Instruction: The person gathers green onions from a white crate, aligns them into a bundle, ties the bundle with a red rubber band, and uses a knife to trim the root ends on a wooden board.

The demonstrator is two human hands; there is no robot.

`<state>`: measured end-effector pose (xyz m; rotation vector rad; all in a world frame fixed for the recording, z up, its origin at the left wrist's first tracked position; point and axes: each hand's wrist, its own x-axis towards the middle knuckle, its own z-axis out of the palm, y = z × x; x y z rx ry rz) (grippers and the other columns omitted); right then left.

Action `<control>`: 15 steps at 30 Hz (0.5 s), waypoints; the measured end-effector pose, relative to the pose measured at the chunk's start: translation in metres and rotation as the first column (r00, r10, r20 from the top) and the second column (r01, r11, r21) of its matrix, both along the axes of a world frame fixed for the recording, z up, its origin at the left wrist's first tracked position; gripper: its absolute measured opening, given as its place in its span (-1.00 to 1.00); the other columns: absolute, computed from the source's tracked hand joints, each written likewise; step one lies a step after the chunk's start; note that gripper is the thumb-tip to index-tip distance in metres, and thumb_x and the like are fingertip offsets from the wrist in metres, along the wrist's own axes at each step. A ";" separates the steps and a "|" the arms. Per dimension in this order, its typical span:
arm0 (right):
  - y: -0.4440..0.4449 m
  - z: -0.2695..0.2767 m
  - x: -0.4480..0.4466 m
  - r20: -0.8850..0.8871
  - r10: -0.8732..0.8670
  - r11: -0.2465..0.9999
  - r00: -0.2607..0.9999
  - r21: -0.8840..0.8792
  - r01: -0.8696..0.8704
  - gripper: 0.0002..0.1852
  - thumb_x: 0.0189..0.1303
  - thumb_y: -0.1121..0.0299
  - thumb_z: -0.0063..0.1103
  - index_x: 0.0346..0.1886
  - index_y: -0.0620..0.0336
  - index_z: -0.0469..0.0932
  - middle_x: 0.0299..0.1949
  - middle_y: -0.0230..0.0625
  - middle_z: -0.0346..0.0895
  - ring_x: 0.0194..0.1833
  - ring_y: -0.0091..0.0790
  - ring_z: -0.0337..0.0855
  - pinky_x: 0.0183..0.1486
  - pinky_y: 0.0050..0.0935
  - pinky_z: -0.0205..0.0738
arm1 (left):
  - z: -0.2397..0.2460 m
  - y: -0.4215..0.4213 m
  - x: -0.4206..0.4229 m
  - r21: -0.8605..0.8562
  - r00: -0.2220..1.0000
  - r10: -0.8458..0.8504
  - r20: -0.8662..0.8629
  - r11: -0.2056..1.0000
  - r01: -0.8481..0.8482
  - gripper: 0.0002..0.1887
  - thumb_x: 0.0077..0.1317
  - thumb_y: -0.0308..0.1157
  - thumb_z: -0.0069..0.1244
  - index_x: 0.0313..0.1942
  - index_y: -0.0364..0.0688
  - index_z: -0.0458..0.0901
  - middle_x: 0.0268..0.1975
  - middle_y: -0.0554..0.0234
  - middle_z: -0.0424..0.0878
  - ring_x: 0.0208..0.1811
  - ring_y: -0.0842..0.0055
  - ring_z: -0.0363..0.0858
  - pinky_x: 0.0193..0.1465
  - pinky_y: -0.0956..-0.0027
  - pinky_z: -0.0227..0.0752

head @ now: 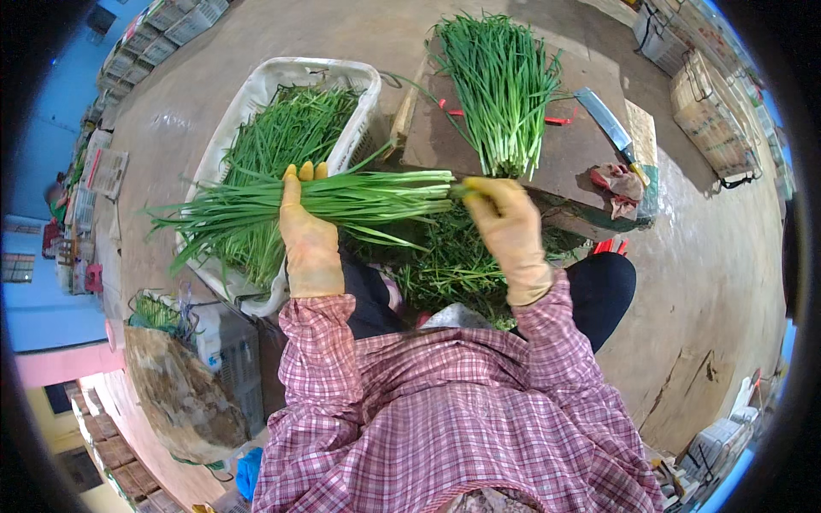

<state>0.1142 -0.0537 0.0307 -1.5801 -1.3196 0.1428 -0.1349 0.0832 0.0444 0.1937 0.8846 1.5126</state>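
My left hand (pixel 311 237), in a pale rubber glove, grips a bunch of green leafy stalks (pixel 378 195), probably garlic chives, held sideways with the pale cut ends to the right. Just beyond those ends is my right hand (pixel 507 224), gloved too and blurred; its fingertips are pinched together on a small green bit, too blurred to name exactly. A larger bunch of the same greens (pixel 503 96) lies on a low board (pixel 436 144), over a red strap (pixel 558 120). More greens (pixel 295 128) fill a white plastic crate (pixel 369 83) at the left.
A cleaver (pixel 606 122) and a crumpled cloth (pixel 619 183) lie on the board's right side. Loose leaves and trimmings (pixel 455 256) are heaped between my knees. A stained sack (pixel 179 397) stands at the lower left, and a strapped bale (pixel 712 115) at the upper right.
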 end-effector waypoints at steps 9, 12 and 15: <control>-0.005 -0.014 -0.013 0.095 -0.084 0.975 0.992 -0.198 0.102 -0.88 0.21 0.33 0.42 -0.25 0.13 0.74 -0.30 -0.21 0.72 -0.27 -0.09 0.74 -0.22 -0.24 0.62 | 0.007 -0.003 0.003 0.022 0.999 0.036 -0.009 0.999 -0.035 -0.77 0.54 -0.26 0.05 0.11 -0.08 0.60 0.01 0.22 0.70 0.12 0.25 0.64 0.26 0.00 0.55; 0.002 0.011 -0.039 0.058 0.053 0.993 0.997 -0.111 -0.046 -0.85 0.20 0.34 0.44 -0.18 0.11 0.76 -0.26 -0.20 0.74 -0.25 -0.09 0.76 -0.19 -0.26 0.63 | 0.001 -0.010 0.013 0.035 1.000 0.012 -0.005 0.999 -0.012 -0.77 0.54 -0.27 0.05 0.12 -0.08 0.61 0.01 0.21 0.71 0.09 0.26 0.66 0.24 0.04 0.57; 0.016 0.014 -0.047 0.335 0.128 0.979 0.934 -0.194 -0.065 -0.90 0.16 0.30 0.44 -0.30 0.05 0.73 -0.36 -0.26 0.69 -0.32 -0.11 0.73 -0.23 -0.19 0.60 | 0.010 -0.022 0.027 -0.001 0.999 -0.013 -0.032 1.000 0.013 -0.76 0.53 -0.29 0.06 0.12 -0.11 0.61 -0.01 0.19 0.72 0.05 0.22 0.68 0.22 0.07 0.58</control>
